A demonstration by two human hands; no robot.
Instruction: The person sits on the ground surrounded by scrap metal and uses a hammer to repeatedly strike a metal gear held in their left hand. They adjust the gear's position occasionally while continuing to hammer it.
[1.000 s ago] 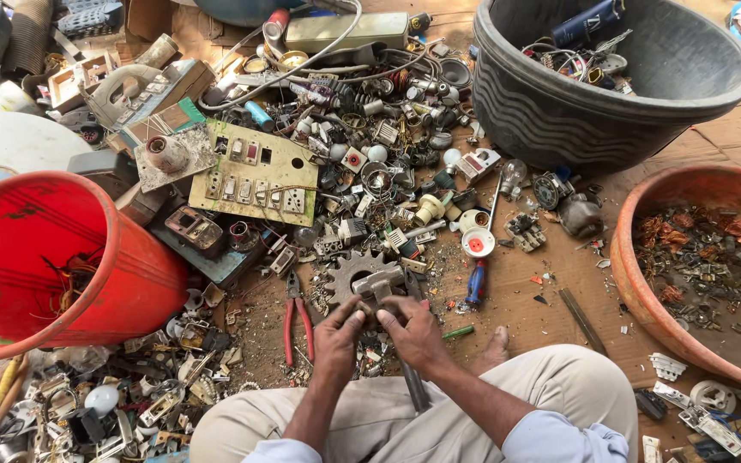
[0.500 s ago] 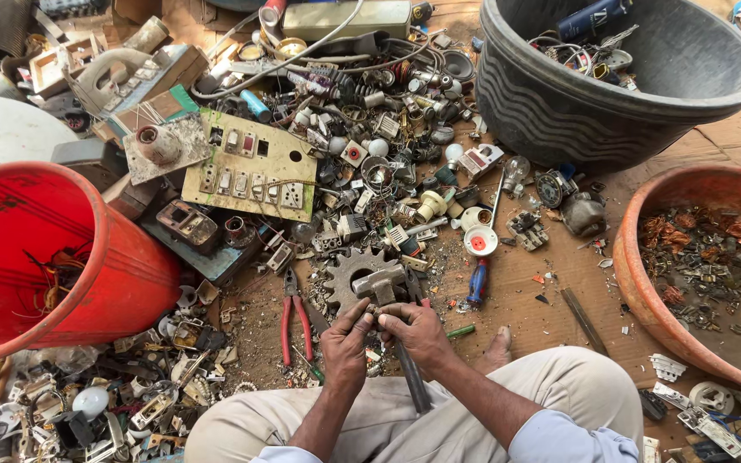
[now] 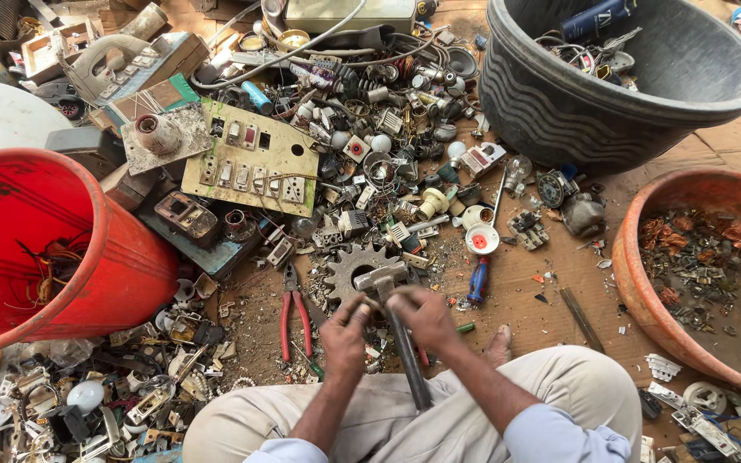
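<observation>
Both hands clamped near hammer; head points away, handle toward person.

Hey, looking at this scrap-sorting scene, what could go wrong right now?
The left hand pinches a small part right beside the hammer in the right hand; a blow could catch fingers. A bare toe rests near loose scrap and the red-handled pliers, so flying bits might hit it.
</observation>
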